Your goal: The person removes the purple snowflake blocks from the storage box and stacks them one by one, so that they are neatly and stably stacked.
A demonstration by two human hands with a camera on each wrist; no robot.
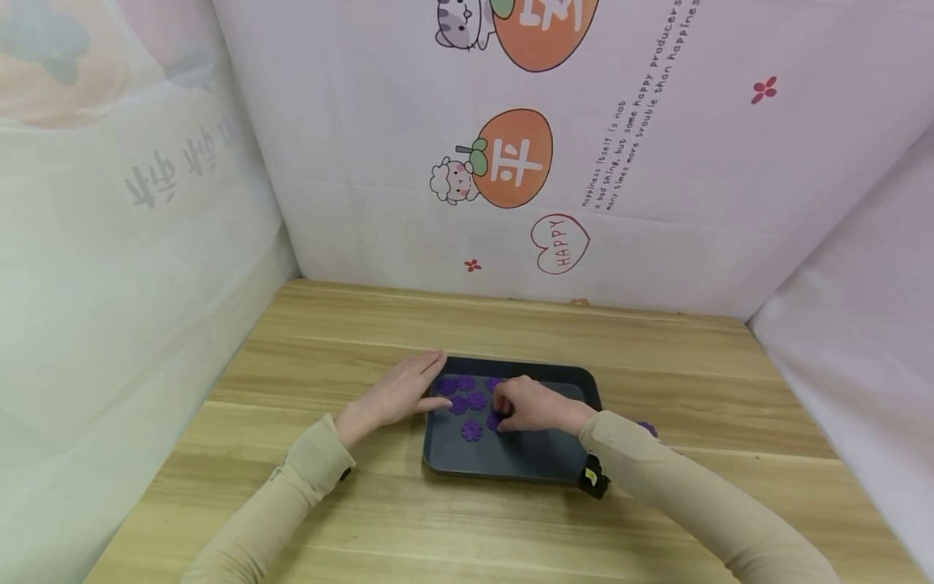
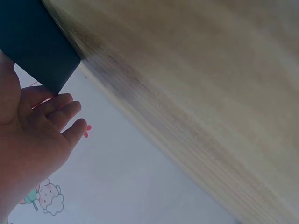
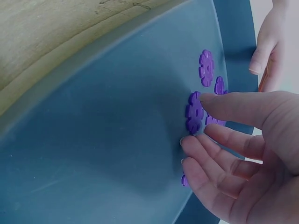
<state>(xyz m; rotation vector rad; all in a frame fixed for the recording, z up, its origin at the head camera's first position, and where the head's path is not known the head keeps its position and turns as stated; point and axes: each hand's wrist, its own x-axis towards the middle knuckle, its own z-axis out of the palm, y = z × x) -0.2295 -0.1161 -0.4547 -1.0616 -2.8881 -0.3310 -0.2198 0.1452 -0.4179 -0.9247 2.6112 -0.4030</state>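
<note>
A dark tray (image 1: pixel 511 464) lies on the wooden table with several purple notched snowflake discs (image 1: pixel 472 431) spread over its left part. My left hand (image 1: pixel 401 391) rests at the tray's left edge, fingers stretched toward the far corner and thumb over the rim. In the left wrist view, the fingers of that hand lie along the tray's outer wall (image 2: pixel 39 44). My right hand (image 1: pixel 536 405) reaches down over the tray's middle. It holds one purple snowflake disc (image 3: pixel 195 113) by opposite edges, between thumb and curved fingers, at the tray floor. Its palm partly hides another disc.
Another purple disc (image 1: pixel 647 427) lies on the table to the right of the tray, partly behind the right sleeve. A small black device (image 1: pixel 593 477) shows under the right wrist. Printed white cloth (image 1: pixel 394 203) hangs behind the table (image 1: pixel 350 519) and at both sides.
</note>
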